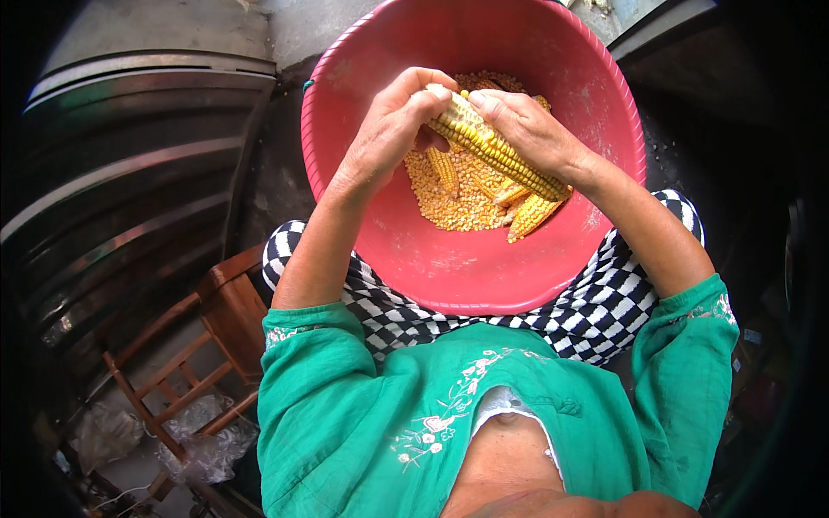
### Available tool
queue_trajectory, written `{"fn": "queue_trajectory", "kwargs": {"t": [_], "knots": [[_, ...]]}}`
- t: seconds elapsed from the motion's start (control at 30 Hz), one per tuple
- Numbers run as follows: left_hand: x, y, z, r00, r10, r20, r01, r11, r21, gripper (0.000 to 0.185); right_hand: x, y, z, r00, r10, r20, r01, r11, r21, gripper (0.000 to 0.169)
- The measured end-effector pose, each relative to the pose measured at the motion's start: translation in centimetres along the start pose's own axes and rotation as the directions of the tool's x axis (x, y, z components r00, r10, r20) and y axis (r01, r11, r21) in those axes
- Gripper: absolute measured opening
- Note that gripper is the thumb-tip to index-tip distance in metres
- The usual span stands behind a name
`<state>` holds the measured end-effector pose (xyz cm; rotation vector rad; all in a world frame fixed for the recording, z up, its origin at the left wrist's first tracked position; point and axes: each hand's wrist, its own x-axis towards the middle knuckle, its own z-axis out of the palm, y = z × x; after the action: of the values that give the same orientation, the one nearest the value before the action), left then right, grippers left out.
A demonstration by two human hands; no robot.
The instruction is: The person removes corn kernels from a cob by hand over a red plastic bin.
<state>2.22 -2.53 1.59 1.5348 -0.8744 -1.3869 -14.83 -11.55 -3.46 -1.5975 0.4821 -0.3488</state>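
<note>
Above a large red plastic basin (440, 272), both hands are on one ear of yellow corn (495, 150). My left hand (405, 110) grips its upper-left end, where bare cob shows. My right hand (528, 126) lies along its upper side, thumb near the edge of the bare part; some of its fingers are hidden behind the ear. Loose corn kernels (453, 210) cover the basin's bottom below the hands. Several more ears lie on them, among them one at the lower right (532, 217) and a smaller one (443, 169) under my left hand.
The basin rests by my legs in checked trousers (602, 311). A wooden chair (233, 311) lies or stands at the lower left, with crumpled clear plastic bags (210, 447) around it. Ridged dark metal sheeting (142, 168) rises on the left. Concrete (304, 26) borders the basin's far side.
</note>
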Motion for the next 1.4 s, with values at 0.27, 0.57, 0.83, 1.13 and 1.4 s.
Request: {"fn": "queue_trajectory", "kwargs": {"t": [0.27,0.57,0.83,1.13,1.4], "knots": [[0.0,0.2,-0.7,0.976,-0.011,-0.219,0.021,0.999,0.044,0.023,-0.3,-1.6,-0.1,0.977,0.194,0.087,-0.179,0.972,-0.155,0.061],[0.1,0.5,-0.3,0.973,0.054,-0.225,-0.047,0.998,0.035,0.023,-0.2,-0.8,-0.2,0.984,0.178,0.007,-0.178,0.980,0.085,0.051],[0.2,0.0,-1.9,0.972,-0.020,-0.236,0.011,0.999,-0.040,0.026,-0.3,-1.6,-0.2,0.985,0.159,0.063,-0.144,0.969,-0.201,0.062],[-0.1,0.5,-0.9,0.945,0.193,-0.263,-0.185,0.981,0.055,0.020,-0.5,-1.5,-0.5,0.968,0.248,0.038,-0.250,0.937,0.244,0.047],[0.3,0.8,-2.1,0.931,0.219,-0.291,-0.238,0.971,-0.030,0.020,0.1,-1.3,-1.4,0.885,0.464,0.047,-0.412,0.732,0.543,0.045]]}}
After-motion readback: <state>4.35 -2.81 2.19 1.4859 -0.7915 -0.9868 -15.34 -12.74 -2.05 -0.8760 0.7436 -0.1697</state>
